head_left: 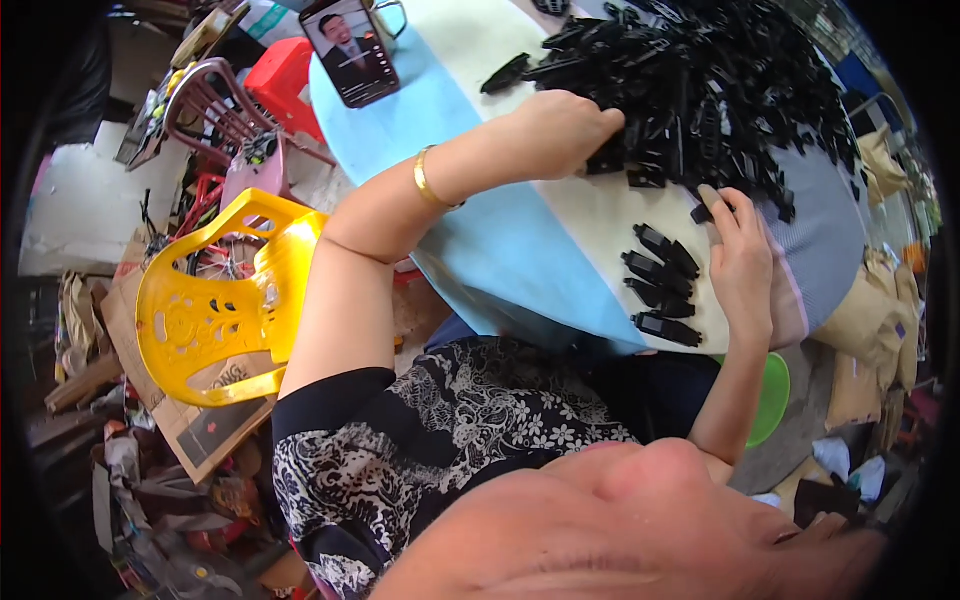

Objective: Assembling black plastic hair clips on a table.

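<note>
A large heap of small black plastic parts [700,85] covers the far right of the table. At its near left edge is my left hand [568,132], closed with the fingers curled under; what they hold, if anything, is hidden. My right hand [742,252] pinches a small black plastic part [702,213] between thumb and fingers, just in front of the heap. Left of that wrist, several black clip-like parts [660,272] lie in a short column on the cloth. One loose black part [506,73] lies at the heap's left end.
A striped cloth [480,255] covers the round table. A phone [350,50] showing a video stands at the far left edge, beside a glass mug [390,18]. Around the table are a yellow plastic chair [205,300], a red stool [285,85], a green basin [770,400] and brown sacks [870,310].
</note>
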Demonstrator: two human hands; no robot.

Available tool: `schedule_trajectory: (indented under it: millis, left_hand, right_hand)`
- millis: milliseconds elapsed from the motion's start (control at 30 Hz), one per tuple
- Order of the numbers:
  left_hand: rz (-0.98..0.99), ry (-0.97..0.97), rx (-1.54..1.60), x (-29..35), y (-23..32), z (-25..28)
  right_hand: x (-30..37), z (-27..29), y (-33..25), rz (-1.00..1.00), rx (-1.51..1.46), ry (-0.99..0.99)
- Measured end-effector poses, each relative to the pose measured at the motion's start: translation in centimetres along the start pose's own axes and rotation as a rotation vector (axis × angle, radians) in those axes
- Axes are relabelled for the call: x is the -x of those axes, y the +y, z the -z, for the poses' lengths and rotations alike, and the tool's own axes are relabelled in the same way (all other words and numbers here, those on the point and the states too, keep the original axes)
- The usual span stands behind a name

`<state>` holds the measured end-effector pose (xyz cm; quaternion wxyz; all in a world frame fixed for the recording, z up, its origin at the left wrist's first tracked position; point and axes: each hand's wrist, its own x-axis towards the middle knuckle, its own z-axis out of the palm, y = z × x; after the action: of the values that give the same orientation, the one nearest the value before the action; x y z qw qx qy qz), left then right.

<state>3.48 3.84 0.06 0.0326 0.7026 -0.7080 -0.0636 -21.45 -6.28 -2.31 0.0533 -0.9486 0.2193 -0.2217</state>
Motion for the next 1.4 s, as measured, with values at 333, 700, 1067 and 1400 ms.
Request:
schedule_trajectory:
  millis: [333,700,1067,1400]
  left_hand:
    - [0.000,0.322,-0.054,0.8,-0.1,0.4]
    - [-0.411,0.356,0.414,-0.9,4.0,-4.9]
    - [-0.458,0.151,0.504,-0.8,4.0,-4.2]
    - [-0.387,0.259,0.554,-0.7,4.7,-5.0]
  right_hand:
    - [0.1,-0.2,0.0,0.033,0.022,-0.010]
    - [1.7,2.2,0.5,-0.222,0.115,-0.072]
    - [2.4,3.3,2.3,0.075,-0.298,-0.070]
    - [1.5,1.4,0.4,-0.141,-0.299,-0.096]
